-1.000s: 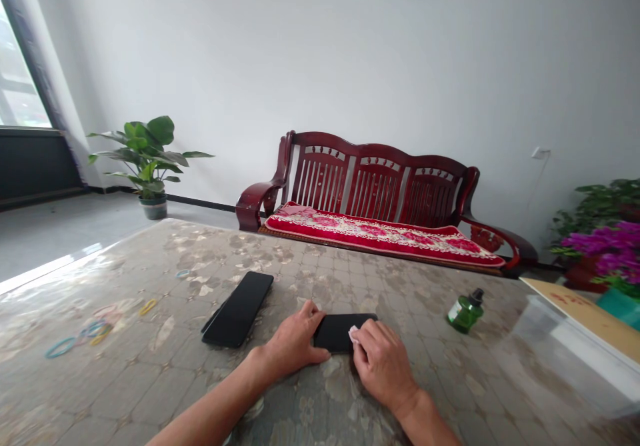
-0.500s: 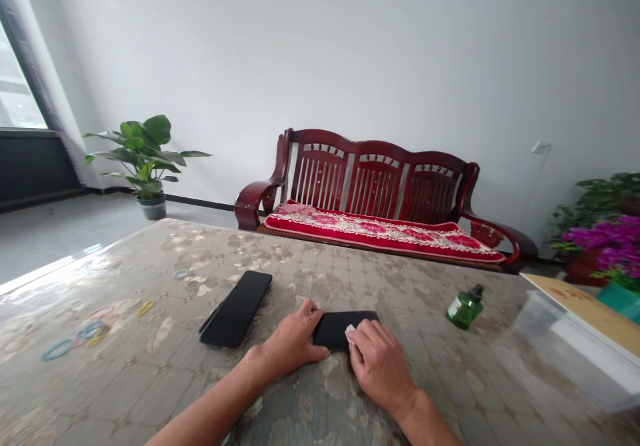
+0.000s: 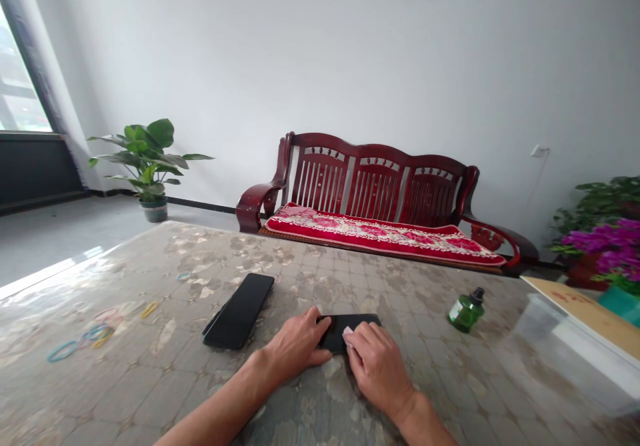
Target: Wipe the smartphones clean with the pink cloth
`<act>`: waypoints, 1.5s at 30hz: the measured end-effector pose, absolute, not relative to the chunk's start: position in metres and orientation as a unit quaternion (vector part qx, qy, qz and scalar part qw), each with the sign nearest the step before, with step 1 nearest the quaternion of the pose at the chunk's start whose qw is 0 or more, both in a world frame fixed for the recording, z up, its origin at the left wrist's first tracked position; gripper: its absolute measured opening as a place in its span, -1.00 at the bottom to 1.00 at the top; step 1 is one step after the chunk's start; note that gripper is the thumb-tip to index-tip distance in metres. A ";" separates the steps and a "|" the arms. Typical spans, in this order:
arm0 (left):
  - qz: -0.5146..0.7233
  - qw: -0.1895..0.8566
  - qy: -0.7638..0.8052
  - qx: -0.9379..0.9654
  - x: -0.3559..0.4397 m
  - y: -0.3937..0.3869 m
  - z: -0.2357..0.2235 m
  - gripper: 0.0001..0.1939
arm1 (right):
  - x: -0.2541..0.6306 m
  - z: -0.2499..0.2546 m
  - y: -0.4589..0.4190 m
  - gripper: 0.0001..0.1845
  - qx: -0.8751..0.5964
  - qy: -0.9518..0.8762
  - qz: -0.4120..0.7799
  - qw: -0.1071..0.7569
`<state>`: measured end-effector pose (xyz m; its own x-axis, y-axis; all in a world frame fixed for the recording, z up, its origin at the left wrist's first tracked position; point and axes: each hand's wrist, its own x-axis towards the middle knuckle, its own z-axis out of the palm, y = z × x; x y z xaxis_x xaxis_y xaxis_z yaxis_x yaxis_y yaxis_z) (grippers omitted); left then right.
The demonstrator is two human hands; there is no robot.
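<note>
A black smartphone (image 3: pixel 335 337) lies flat on the table in front of me. My left hand (image 3: pixel 299 341) grips its left end, thumb along the near edge and fingers at the far edge. Pinched in my right hand (image 3: pixel 375 362) is a small white wipe (image 3: pixel 348 331), pressed on the phone's screen; most of the wipe is hidden by the fingers. To the left lies a second, larger black phone (image 3: pixel 241 311), slanted, with a thin dark edge showing beneath its left side.
A green bottle (image 3: pixel 466 311) with a black top stands on the right, near a clear plastic box (image 3: pixel 555 353) with a tan board on it. Coloured rubber bands (image 3: pixel 80 341) lie at left. A red wooden bench (image 3: pixel 375 186) stands beyond the patterned table (image 3: pixel 165 406).
My right hand has shifted slightly left along the phone with the wipe. My left fingers have moved a little over the phone's left end. The view has tilted slightly.
</note>
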<state>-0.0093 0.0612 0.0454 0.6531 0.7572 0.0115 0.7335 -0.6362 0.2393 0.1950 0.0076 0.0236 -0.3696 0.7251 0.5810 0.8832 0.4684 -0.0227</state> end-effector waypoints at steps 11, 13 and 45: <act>0.048 0.063 0.405 0.911 -0.006 0.064 0.049 -0.71 | 0.232 0.033 0.017 -0.77 -0.530 -0.744 -0.196 0.356; 0.047 0.062 0.401 0.913 -0.006 0.064 0.053 -0.74 | 0.231 0.035 0.016 -0.77 -0.519 -0.746 -0.199 0.366; 0.198 -0.034 0.353 0.914 -0.010 0.079 0.016 -0.73 | 0.191 0.043 0.017 -0.70 -0.437 -0.800 -0.226 0.343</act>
